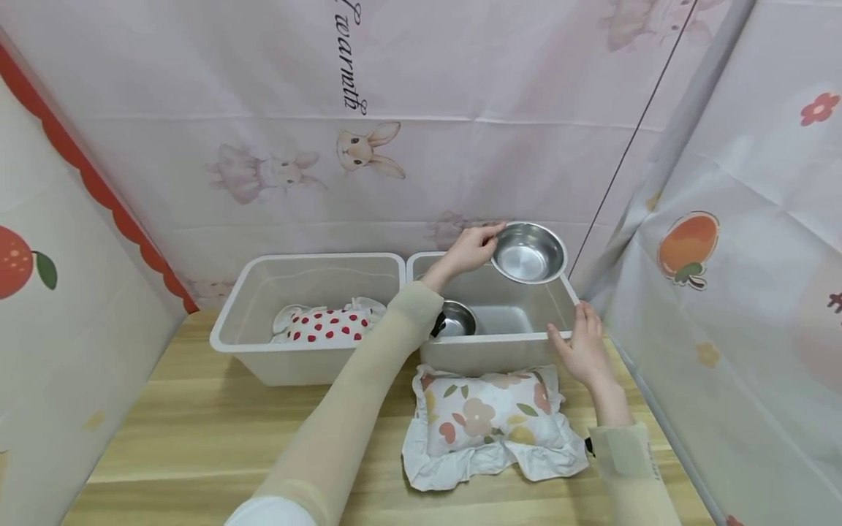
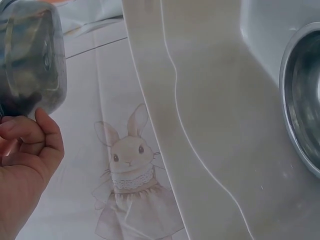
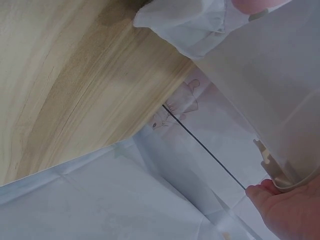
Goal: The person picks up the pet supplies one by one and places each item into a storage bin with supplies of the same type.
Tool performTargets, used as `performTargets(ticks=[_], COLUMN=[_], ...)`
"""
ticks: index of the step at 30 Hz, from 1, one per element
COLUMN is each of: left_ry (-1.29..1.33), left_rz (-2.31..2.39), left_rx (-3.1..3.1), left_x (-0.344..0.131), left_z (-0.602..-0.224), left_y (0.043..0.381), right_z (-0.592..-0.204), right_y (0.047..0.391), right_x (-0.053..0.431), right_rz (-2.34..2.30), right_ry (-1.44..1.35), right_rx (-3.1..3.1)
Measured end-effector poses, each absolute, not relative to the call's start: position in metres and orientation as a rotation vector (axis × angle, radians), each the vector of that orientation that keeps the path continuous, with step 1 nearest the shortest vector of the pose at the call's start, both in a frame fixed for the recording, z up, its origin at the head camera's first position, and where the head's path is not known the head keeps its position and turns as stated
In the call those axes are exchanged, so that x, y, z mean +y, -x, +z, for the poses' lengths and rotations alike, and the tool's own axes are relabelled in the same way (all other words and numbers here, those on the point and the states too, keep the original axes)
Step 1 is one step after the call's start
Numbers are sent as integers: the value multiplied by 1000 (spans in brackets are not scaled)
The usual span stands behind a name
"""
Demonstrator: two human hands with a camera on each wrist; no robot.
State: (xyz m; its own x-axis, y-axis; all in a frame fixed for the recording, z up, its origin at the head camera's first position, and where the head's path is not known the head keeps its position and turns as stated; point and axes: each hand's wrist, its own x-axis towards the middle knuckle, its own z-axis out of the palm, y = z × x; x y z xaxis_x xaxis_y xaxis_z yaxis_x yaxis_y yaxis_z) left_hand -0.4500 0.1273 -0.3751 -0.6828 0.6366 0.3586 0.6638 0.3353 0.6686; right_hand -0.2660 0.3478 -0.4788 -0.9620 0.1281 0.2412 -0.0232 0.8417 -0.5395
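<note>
"So, where do we have the raised bowl (image 1: 529, 257)?"

"Our left hand (image 1: 468, 250) pinches one edge of its rim, over the right bin (image 1: 483, 356), towards the back right corner in the head view."

"Held from one side only. What do we risk?"

"Its weight could twist it out of our fingers. Since it seems close to the right wall, we might see it strike the bin's rim or drop outside."

"And the second bowl (image 1: 463, 320)?"

"It sits inside the same bin, at the left end, partly behind our left arm (image 1: 365, 387). If we dipped that arm carelessly, we could knock it."

"What about our right hand (image 1: 584, 347)?"

"It grips the front right corner of the bin's rim. That should steady things, but too hard a pull could drag the bin over the floral cushion (image 1: 483, 413), just in front on the surface (image 1: 197, 438)."

"Could we jostle the left bin (image 1: 289, 367)?"

"Possibly. The bins stand side by side, so a leftward shove might shift it, dotted cushion (image 1: 329, 325) and all."
</note>
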Motion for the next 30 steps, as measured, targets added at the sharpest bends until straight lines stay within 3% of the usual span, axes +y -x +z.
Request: performTargets(ticks=[30], left_ry=[1199], left_rz=[-1269], left_rx=[-2581], left_x=[136], left_z=[-385], left_y=[457], right_z=[-480], right_y=[267], right_x=[350], right_rz=[782], right_ry=[93], right_rx=[-2751])
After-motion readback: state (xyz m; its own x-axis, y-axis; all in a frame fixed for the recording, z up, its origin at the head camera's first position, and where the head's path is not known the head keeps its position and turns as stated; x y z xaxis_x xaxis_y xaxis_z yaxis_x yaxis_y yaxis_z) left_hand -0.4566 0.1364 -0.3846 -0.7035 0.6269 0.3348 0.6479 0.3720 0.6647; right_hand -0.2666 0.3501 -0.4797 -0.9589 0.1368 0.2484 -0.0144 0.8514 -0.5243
